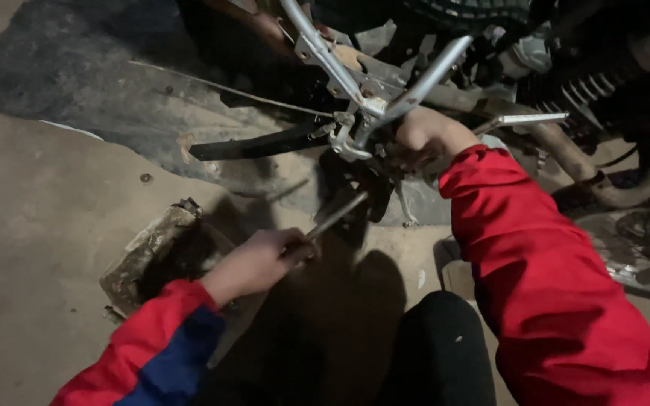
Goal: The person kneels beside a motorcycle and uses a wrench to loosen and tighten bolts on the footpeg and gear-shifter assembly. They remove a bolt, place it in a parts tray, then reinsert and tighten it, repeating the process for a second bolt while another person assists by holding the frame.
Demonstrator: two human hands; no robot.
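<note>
Left hand point(261, 259) was closed around a thin metal tool point(338, 215) aimed up under the motorcycle frame point(374, 98). Right hand point(426, 134) gripped the joint there; its contents could not be made out. Tool looked liable to slip off in the dim light. No containers visible.

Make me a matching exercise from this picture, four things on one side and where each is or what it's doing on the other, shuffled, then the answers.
1. left hand
2. right hand
3. worn block
4. black knee

A. on the ground by the left wrist
B. grips a slim metal tool
C. bottom centre, between the sleeves
D. at the silver frame joint

Pairs: 1-B, 2-D, 3-A, 4-C
</note>
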